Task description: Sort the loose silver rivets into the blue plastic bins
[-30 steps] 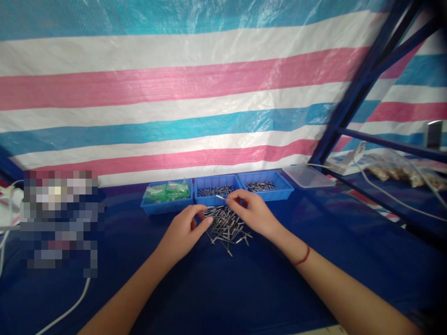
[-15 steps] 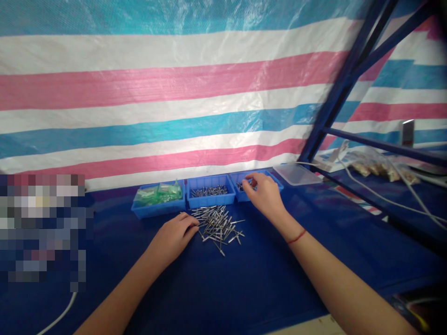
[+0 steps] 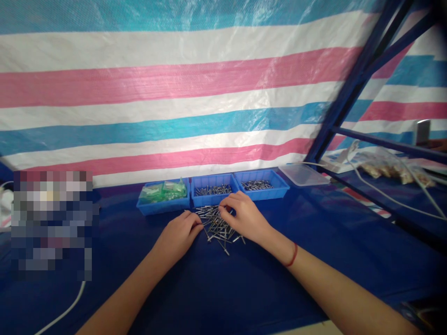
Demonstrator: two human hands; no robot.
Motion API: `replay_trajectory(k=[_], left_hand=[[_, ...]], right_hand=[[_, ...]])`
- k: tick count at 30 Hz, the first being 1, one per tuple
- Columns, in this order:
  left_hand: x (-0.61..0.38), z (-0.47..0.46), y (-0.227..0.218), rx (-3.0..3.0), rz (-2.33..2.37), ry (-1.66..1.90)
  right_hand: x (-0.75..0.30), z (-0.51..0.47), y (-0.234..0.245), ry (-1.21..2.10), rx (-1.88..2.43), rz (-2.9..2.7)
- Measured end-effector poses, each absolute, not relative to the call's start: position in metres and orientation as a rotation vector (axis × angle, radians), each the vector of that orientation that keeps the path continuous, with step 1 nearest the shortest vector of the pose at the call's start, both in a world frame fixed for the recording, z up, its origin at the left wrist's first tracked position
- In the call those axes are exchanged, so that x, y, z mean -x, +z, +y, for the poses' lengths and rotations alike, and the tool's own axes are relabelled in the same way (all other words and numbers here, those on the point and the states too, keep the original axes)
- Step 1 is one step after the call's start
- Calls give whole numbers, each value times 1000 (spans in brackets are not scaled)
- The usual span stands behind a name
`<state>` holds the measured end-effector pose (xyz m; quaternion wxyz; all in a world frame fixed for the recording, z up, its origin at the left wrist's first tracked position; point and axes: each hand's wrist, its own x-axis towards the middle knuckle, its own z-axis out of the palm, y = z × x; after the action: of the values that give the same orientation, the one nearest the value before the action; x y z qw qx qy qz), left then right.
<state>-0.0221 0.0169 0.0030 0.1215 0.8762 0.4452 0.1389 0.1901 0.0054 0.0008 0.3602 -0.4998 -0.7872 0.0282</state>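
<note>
A loose pile of small metal pins lies on the dark blue table cover. My left hand rests at the pile's left edge, fingers curled with the tips touching pins. My right hand lies over the right part of the pile, thumb and fingers pinching among the pins; whether a pin is gripped is too small to tell. Behind the pile stand three blue trays: the left tray holds green packets, the middle tray and the right tray hold metal pins.
A clear plastic lid lies right of the trays. A dark blue metal frame rises at the right, with white cables and bagged items beyond. A striped tarpaulin hangs behind. A white cable runs at lower left.
My right hand has come back from the right tray to the pile. My left hand has stayed at the pile's left edge. The camera has shifted slightly.
</note>
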Motion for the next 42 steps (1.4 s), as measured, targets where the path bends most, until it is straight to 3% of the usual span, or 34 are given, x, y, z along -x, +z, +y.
replay_trajectory(k=[5,10,20,42], left_hand=[[17,16,4,-2413,1277,612],[5,8,6,-2145,1268,845],[3,3,10,-2036,1195,911],[4,5,7,-2162,1217,878]], right_hand=[[-186,4,3,206,1196,-2024],[-176,-2,3,657,1147,-1815],[-168,-4,-1,1040,969,-1525],[-170,-2,2,1042,927,-1469]])
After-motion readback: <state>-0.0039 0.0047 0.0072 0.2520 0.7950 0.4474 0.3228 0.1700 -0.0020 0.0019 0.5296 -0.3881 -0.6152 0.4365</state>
